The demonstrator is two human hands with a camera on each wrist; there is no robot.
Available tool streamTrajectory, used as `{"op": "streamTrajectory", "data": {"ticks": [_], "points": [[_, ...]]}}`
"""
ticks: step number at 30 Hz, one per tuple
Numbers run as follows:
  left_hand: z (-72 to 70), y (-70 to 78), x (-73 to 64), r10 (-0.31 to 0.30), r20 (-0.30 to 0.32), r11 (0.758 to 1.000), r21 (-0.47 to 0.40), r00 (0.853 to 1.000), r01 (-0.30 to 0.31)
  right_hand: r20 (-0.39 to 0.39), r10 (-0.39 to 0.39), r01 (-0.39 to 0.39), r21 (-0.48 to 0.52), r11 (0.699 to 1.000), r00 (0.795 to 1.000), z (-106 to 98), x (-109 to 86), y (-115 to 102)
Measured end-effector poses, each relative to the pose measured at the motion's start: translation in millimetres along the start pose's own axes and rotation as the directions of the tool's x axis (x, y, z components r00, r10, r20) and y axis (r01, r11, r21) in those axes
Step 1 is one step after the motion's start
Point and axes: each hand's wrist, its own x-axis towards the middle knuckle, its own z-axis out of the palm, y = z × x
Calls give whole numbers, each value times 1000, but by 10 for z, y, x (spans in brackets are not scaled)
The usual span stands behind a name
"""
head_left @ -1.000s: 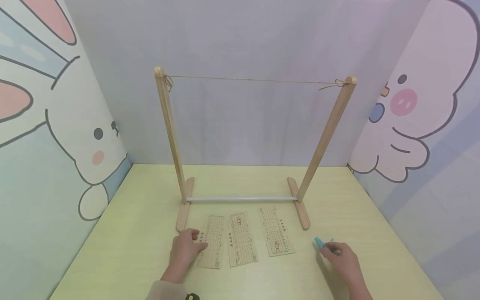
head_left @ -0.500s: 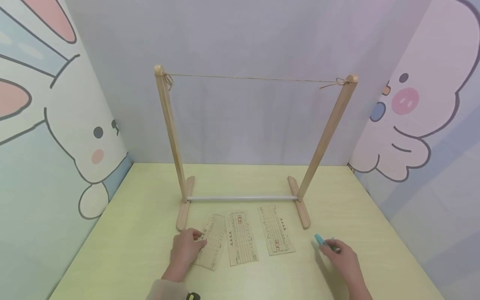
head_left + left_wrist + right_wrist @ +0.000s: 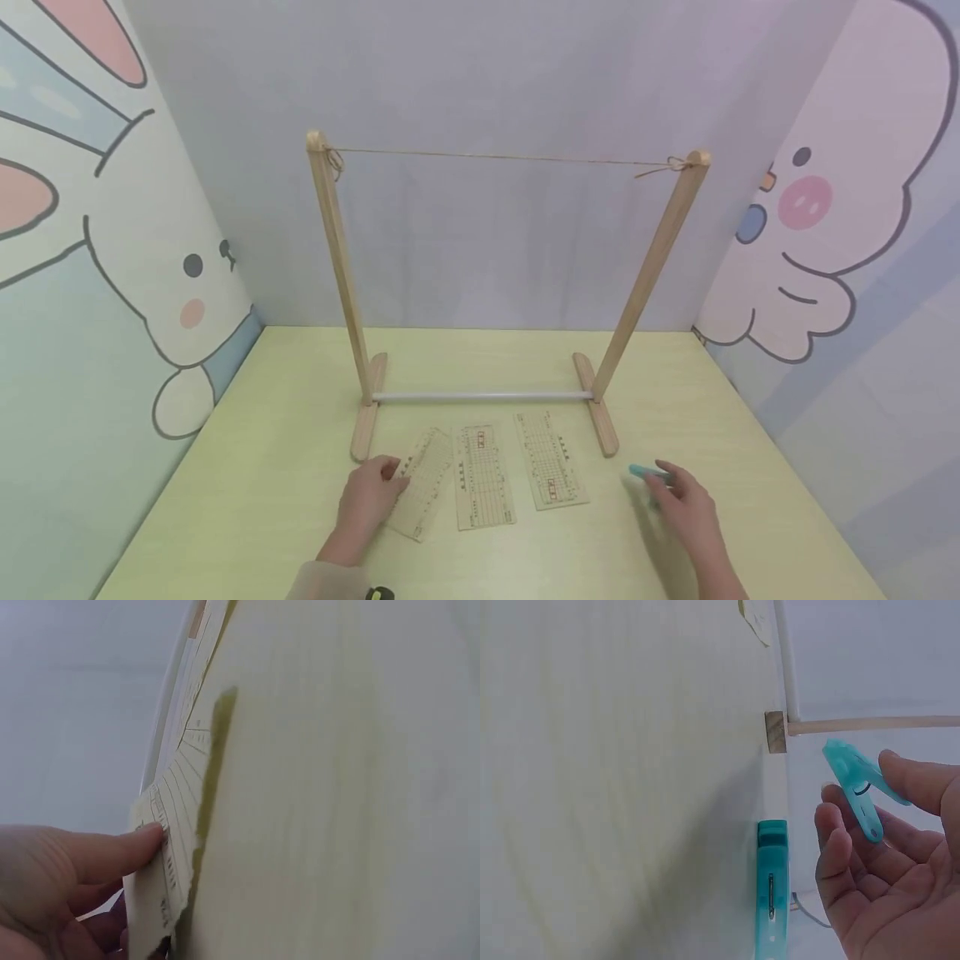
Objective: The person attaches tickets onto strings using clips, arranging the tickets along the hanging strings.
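My left hand (image 3: 369,497) pinches the left edge of a tan printed paper slip (image 3: 424,492), thumb on top. In the left wrist view this slip (image 3: 174,847) is tilted and bowed, its near part raised and a shadow along its edge. Two similar slips lie to its right: a middle slip (image 3: 485,483) and a right slip (image 3: 550,458), each with a small red box. My right hand (image 3: 681,502) holds a teal clothespin (image 3: 857,787) between thumb and fingers, above the table. A second teal clothespin (image 3: 772,892) lies below that hand, mostly hidden by it in the head view.
Behind the slips stands a wooden frame with a left post (image 3: 337,267) and a right post (image 3: 648,267). A thin string (image 3: 495,156) is tied between their tops. A white rod (image 3: 480,397) joins the feet. Cartoon-printed walls enclose the pale yellow table (image 3: 255,500).
The left slip has turned clockwise under my left hand, its lower end swinging left. My right hand has raised its clothespin, which now lies flatter in the head view.
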Motion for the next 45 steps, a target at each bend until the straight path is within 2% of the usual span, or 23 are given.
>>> {"op": "streamTrajectory", "data": {"ticks": [7, 14, 17, 23, 26, 33, 37, 45], "points": [[-123, -21, 0, 37, 9, 992, -117, 999, -36, -21, 1, 1, 88, 996, 1000, -89, -5, -58], [-230, 34, 22, 59, 12, 969, -240, 998, -55, -73, 37, -23, 183, 983, 997, -169, 26, -182], [-278, 72, 36, 64, -5, 965, -254, 998, -63, -96, 2, 16, 184, 983, 995, -197, 19, -263], [-385, 183, 93, 81, -42, 957, -275, 996, -90, -100, -128, 137, 86, 987, 987, -281, 0, -413], [-441, 235, 132, 104, -74, 953, -279, 992, -121, -101, -165, 173, 73, 982, 981, -318, 16, -483], [-572, 371, 184, 161, -134, 937, -292, 978, -194, -106, -122, 138, 151, 979, 987, -387, 44, -627], [-641, 462, 181, 162, -144, 936, -290, 976, -198, -117, -117, 135, 161, 978, 986, -424, 47, -711], [-747, 601, 179, 174, -157, 932, -294, 972, -215, -151, -151, 178, 184, 967, 977, -492, 76, -881]]}}
